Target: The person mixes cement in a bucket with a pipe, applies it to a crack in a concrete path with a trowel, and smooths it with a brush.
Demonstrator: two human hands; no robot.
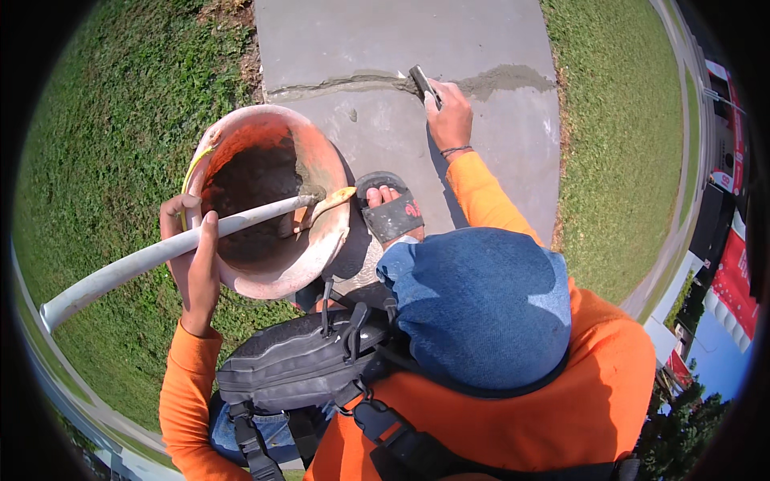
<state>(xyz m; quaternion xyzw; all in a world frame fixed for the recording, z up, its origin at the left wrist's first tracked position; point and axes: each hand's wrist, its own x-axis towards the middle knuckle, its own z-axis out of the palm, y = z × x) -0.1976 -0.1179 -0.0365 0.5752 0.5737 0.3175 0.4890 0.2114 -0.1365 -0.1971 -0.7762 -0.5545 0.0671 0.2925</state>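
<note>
My left hand (192, 256) is closed at the left rim of an orange, cement-crusted bucket (325, 152). A long pale pipe (128, 280) crosses that hand, between thumb and fingers, and its far end rests over the bucket. Grey wet cement (257, 176) lies inside, and a tool with a worn light handle (333, 204) leans on the right rim. Farther off, my right hand (451, 116) is wrapped round a flat-edged trowel (420, 83). Its blade touches the cement line (345, 83) across the concrete path; the hand hides part of the tool.
Concrete slabs (385, 36) run away ahead, with grass (128, 120) on the left and more grass (618, 120) on the right. My sandalled foot (391, 207) stands close right of the bucket. A black bag (297, 361) hangs at my front, beside my denim-covered knee (489, 305).
</note>
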